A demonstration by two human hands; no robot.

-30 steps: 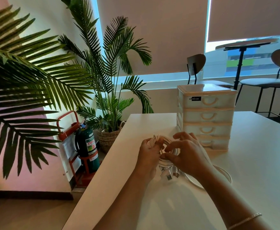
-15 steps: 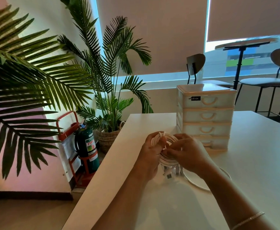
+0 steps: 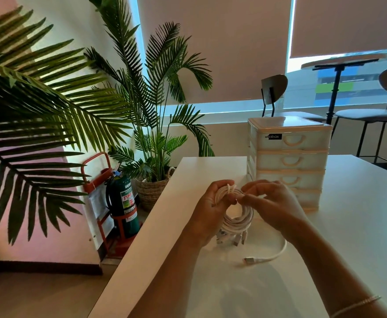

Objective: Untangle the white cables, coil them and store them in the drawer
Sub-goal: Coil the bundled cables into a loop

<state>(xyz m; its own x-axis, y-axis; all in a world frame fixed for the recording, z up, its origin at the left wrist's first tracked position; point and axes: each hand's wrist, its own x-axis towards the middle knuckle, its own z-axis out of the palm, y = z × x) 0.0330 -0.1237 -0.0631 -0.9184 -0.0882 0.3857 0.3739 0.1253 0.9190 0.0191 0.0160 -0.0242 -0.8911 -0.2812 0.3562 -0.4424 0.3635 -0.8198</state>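
Hands are meeting over a white table [image 3: 360, 226]: the left hand [image 3: 208, 210] is gripping a round coil of thin white cables [image 3: 236, 216], which is standing upright on edge, while the right hand [image 3: 270, 203] is pinching a strand at the coil's top. One loose white cable tail [image 3: 268, 257] is trailing toward the person, below the right wrist, nearer that hand. One cream plastic four-drawer box [image 3: 288, 161] is standing just beyond the right hand, every drawer closed. Exact cable count cannot be told.

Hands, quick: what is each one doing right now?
Left hand: fingers curled round the white cable coil.
Right hand: fingers pinching a cable strand at the coil's top.
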